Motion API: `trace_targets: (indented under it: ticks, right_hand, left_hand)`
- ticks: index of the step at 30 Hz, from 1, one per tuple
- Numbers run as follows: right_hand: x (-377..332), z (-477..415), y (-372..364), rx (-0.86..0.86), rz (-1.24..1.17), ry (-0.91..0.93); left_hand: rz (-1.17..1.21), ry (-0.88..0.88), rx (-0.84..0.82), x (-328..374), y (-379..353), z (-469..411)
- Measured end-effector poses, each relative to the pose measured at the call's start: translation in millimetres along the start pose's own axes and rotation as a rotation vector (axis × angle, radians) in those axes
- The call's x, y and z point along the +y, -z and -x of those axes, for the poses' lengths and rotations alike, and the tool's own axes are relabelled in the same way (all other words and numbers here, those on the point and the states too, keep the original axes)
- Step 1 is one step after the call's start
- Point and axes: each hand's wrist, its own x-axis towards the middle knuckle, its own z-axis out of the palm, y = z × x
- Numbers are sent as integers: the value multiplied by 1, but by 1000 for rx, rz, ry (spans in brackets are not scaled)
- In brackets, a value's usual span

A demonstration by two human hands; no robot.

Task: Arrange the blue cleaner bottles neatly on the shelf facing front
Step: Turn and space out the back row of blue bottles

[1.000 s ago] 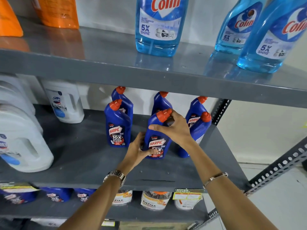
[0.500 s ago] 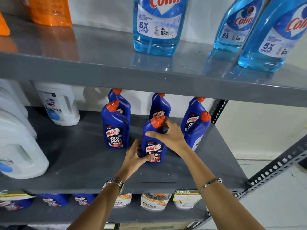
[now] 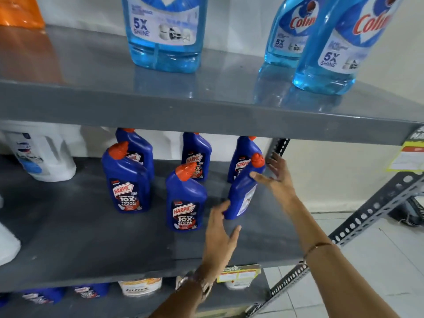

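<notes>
Several dark blue Harpic bottles with orange caps stand on the grey middle shelf (image 3: 91,237). The front left bottle (image 3: 126,180) and front middle bottle (image 3: 185,198) show their labels forward. The front right bottle (image 3: 242,193) leans and is turned, with its label to the right. My left hand (image 3: 220,230) is open, and a fingertip touches this bottle's base. My right hand (image 3: 277,177) is open with fingers spread beside its neck, thumb against it. Behind stand the back left bottle (image 3: 140,150), back middle bottle (image 3: 196,154) and back right bottle (image 3: 241,157).
Light blue Colin bottles (image 3: 164,33) stand on the upper shelf (image 3: 206,111), with an orange container (image 3: 18,12) at its left. White jugs (image 3: 43,154) sit left on the middle shelf. A perforated metal post (image 3: 277,145) rises at the right rear. Smaller containers (image 3: 140,286) fill the lower shelf.
Both hands let go of the front middle bottle, which now faces front, and moved right to the turned front right bottle. The view has shifted closer and to the right.
</notes>
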Motion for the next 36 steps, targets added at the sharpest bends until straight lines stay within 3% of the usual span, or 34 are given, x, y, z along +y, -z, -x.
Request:
trace_targets:
  ticks: [4,10,13,16,19,25,29,32,36]
  right_hand:
    - [-8,-16,-2,-143,93,79]
    - [-11,-7,13,-144,227,148]
    - [-20,8,22,-120,301,271]
    - [-44,17,29,-50,326,406]
    - [-64,21,36,1,372,429]
    - [-78,25,47,7,636,284]
    - [-85,31,48,-83,546,115]
    - [-86,34,52,-306,347,-17]
    - [-75,30,62,-566,307,84]
  left_hand:
    - [-37,70,-69,-7,-25,-42]
    - [-124,102,-57,-6,-34,-67]
    - [-82,81,-90,5,-26,-62]
    - [146,57,17,21,-31,-51]
    - [331,75,113,30,-41,-38]
    - [236,-59,349,36,-50,-21]
    - [163,-62,183,41,-51,-17]
    - [-16,-41,101,38,-52,-21]
    - [-98,-56,108,31,-44,-31]
